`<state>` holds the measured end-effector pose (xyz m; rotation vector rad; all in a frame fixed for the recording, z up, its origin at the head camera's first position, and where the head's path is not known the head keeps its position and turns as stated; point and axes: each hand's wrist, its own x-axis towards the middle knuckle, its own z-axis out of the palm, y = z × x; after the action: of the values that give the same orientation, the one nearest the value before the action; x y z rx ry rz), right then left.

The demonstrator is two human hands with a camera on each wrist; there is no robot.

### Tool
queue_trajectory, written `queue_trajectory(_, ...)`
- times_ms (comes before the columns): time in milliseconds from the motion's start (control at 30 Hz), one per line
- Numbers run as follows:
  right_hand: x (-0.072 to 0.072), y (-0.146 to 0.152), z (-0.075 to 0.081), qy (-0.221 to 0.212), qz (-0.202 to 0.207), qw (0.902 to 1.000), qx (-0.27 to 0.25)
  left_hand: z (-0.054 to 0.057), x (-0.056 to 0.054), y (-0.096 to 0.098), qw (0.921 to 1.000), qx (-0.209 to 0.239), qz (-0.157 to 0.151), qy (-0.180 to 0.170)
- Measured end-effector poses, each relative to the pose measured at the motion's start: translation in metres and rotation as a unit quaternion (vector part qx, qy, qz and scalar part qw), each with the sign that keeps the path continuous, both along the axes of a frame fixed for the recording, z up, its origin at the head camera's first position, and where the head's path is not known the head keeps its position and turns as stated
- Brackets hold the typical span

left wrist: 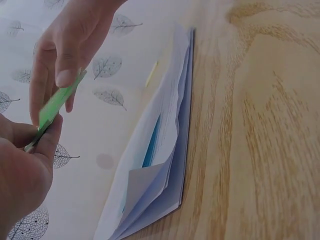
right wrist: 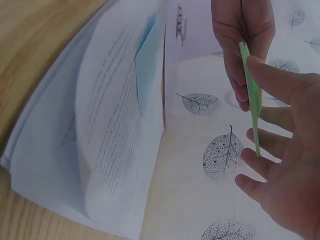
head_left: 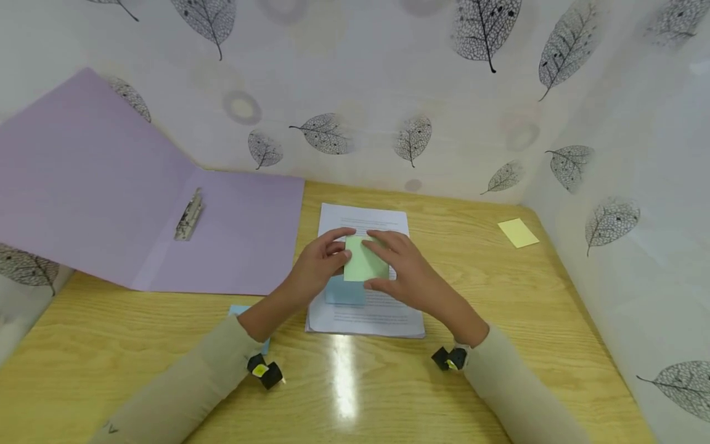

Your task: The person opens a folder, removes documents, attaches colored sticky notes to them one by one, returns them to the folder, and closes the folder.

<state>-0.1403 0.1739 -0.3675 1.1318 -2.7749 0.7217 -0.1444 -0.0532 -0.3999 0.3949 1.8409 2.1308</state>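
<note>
1. And here's the light-green sticky-note pad [head_left: 362, 265], right between the two hands, nearly square, so no long axis worth calling; both wrist views catch it close to edge-on.
2. Left hand [head_left: 316, 265] has it: thumb and fingers pinch the pad's left edge, firmly by the look of it.
3. Over on the other side, the right hand [head_left: 407, 268] is spread wide, gently curved fingers lying on the pad's face, thumb at the near right corner; no closed grip there.
4. Neither hand is the nearer one, then: both touch, left holding, right reaching in from the opposite edge.
5. Below, with a gap that the wrist views show plainly, lies the stack of printed sheets [head_left: 383, 324], a blue sticky note [head_left: 345, 294] on its top page.
6. And that relation looks decisive: the pad sits above the stack, raised, not resting on it.
</note>
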Motion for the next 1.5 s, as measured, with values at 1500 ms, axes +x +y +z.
queue_trajectory(1500,-0.002,0.004,0.006,0.178,-0.038,0.9732,-0.141,-0.001,-0.003,0.0,0.994,-0.025,0.089,-0.059)
